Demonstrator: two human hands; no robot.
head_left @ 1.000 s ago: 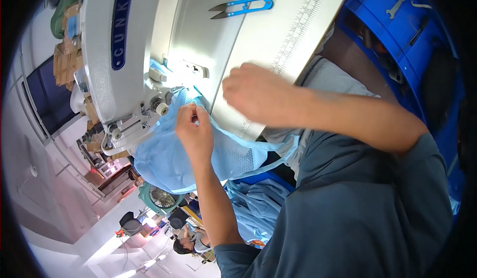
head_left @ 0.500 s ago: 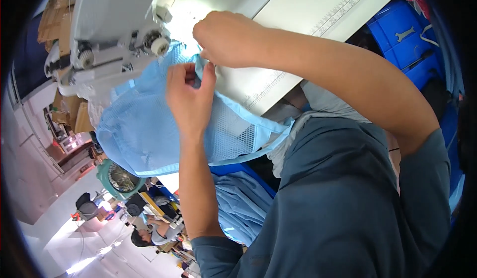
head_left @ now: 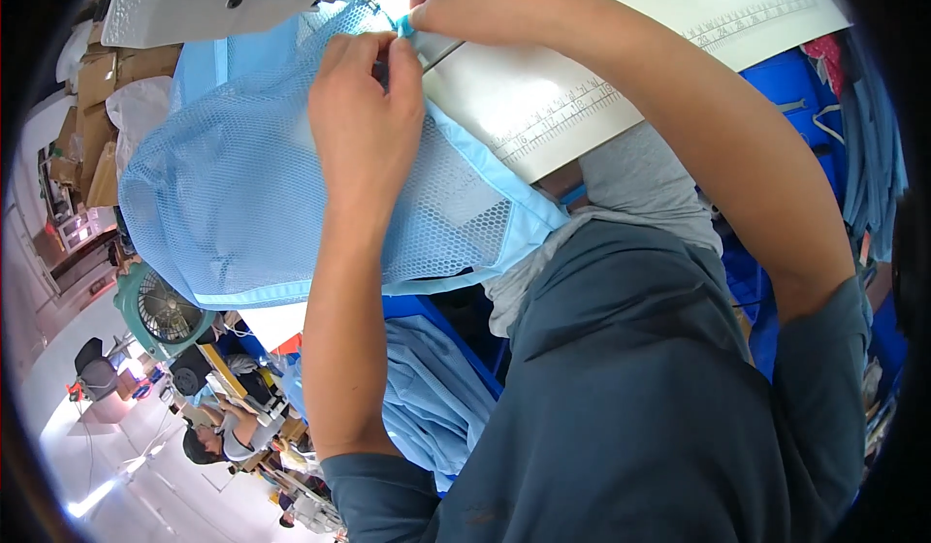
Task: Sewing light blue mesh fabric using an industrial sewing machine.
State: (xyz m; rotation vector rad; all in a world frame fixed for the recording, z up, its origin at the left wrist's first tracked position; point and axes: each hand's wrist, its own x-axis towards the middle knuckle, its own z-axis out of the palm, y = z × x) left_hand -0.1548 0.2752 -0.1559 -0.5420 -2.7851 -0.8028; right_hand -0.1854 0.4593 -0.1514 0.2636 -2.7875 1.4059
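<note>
A light-blue mesh fabric piece (head_left: pixel 242 155) with smooth blue binding along its edges spreads over the left side of the table and hangs off its front edge. My left hand (head_left: pixel 364 121) lies over the mesh, thumb and fingers pinched on its bound edge. Just right of it, my right hand (head_left: pixel 475 2) is closed on a small fold of the same blue edge. The two sets of fingertips are close together, beside the head of a white sewing machine (head_left: pixel 213 5). The machine's needle area is partly cut off at the top of the view.
A printed ruler scale runs along the white table (head_left: pixel 572 68). Below the mesh, folded blue cloth (head_left: pixel 432 388) lies in a blue bin. Blue trays with a wrench (head_left: pixel 790 106) stand at right. A green fan (head_left: pixel 165 305), cardboard boxes (head_left: pixel 97 78) and a seated person (head_left: pixel 223 436) are at left.
The view has shifted, so the machine head sits higher in it. Both hands keep their pinch on the edge, slightly farther from the machine's hand-side knobs, and the mesh lies more spread out.
</note>
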